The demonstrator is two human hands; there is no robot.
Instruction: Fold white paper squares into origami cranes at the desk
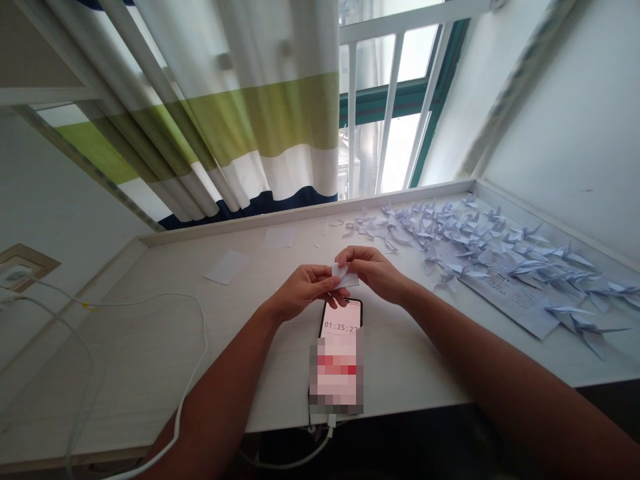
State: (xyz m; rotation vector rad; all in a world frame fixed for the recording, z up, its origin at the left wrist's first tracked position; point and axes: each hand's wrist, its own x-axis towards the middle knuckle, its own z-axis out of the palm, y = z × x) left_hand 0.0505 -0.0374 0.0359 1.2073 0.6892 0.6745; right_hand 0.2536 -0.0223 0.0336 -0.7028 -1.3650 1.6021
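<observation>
Both of my hands meet above the white desk (150,347) and pinch one small folded piece of white paper (345,277). My left hand (303,290) grips its left side, my right hand (377,270) its right side. The paper is held in the air just above a phone (340,320) lying flat on the desk, whose screen shows a running timer. Part of the paper is hidden by my fingers.
Several folded paper cranes (470,253) cover the right side of the desk, some lying on a printed sheet (515,297). Two blank paper squares (227,267) (280,237) lie at the back left. A white cable (195,373) loops across the left. Curtain and window stand behind.
</observation>
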